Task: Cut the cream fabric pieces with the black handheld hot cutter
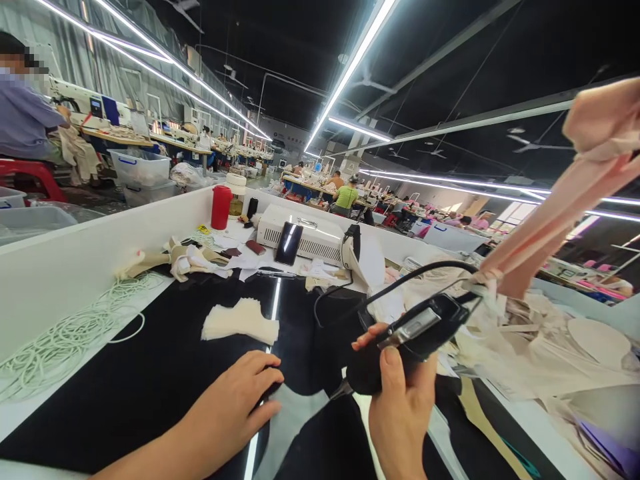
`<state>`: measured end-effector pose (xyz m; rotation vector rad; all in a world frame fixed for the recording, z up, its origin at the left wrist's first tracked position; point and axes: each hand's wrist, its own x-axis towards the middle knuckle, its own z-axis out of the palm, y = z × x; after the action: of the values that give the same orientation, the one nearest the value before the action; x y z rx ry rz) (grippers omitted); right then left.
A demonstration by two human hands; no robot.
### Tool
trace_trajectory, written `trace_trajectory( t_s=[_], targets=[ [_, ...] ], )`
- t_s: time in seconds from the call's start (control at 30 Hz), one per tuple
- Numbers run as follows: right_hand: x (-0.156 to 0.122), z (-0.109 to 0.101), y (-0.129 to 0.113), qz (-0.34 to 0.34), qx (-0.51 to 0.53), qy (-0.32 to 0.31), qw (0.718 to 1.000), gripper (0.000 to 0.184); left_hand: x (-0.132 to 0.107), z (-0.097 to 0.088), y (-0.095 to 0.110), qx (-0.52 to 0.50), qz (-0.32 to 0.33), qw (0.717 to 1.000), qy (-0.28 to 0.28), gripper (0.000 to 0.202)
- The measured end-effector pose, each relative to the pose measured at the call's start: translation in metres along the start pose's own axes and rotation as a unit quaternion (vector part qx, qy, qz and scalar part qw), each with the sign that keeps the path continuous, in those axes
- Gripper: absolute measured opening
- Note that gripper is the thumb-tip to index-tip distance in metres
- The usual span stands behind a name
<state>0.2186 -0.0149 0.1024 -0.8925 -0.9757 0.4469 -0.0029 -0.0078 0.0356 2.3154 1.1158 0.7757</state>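
Note:
My right hand (403,407) is wrapped round a black corded hand tool (367,363) with a silver metal plate on its side. The tool's pointed metal tip (341,389) angles down to the left, close to a thin pale grey piece (295,420) on the glossy black work surface (165,353). My left hand (245,393) rests beside that piece, palm down, thumb and fingers bent but apart. A dark gap shows between them, and I make out nothing held there. Beyond it lies a stack of cream fabric pieces (240,320).
Pale green cord (75,340) is heaped at left. A white vented box (300,237) with a phone (289,243) and a red flask (221,207) stand at the back. Beige fabric (540,353) piles up at right, under a hanging pink cloth strip (540,220). A co-worker (25,113) sits far left.

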Motion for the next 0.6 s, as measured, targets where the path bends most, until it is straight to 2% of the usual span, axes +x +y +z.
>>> trace_trajectory(
  t_s=[0.13, 0.2, 0.27, 0.33, 0.37, 0.4, 0.43, 0.53, 0.6],
  targets=[
    [0.006, -0.010, -0.003, 0.005, -0.181, -0.018, 0.983, 0.047, 0.002, -0.001, 0.004, -0.024, -0.039, 0.999, -0.016, 0.019],
    [0.006, -0.015, -0.006, -0.007, -0.221, 0.004, 0.975, 0.056, 0.002, -0.002, 0.006, -0.040, -0.055, 0.998, -0.016, 0.019],
    [0.001, -0.020, -0.007, -0.072, -0.189, 0.071, 0.977, 0.060, 0.002, -0.002, 0.007, -0.052, -0.060, 0.997, -0.010, 0.018],
    [-0.009, -0.025, -0.004, -0.171, -0.169, 0.100, 0.966, 0.043, 0.001, -0.003, 0.007, -0.070, -0.062, 0.996, -0.002, 0.017],
    [-0.015, -0.027, 0.000, -0.220, -0.181, 0.079, 0.955, 0.025, 0.001, -0.003, 0.007, -0.085, -0.065, 0.994, 0.001, 0.016],
    [-0.020, -0.028, 0.006, -0.255, -0.216, -0.007, 0.943, 0.008, 0.001, -0.004, 0.008, -0.106, -0.068, 0.992, 0.004, 0.015],
    [-0.024, -0.028, 0.013, -0.276, -0.237, -0.097, 0.926, 0.008, 0.001, -0.005, 0.009, -0.135, -0.072, 0.988, 0.005, 0.013],
    [-0.029, -0.021, 0.040, -0.348, -0.266, -0.336, 0.834, 0.024, 0.002, -0.009, 0.012, -0.223, -0.092, 0.970, 0.000, 0.006],
    [-0.028, -0.013, 0.055, -0.358, -0.256, -0.385, 0.811, 0.023, 0.004, -0.012, 0.013, -0.266, -0.105, 0.958, -0.007, 0.003]
  ],
)
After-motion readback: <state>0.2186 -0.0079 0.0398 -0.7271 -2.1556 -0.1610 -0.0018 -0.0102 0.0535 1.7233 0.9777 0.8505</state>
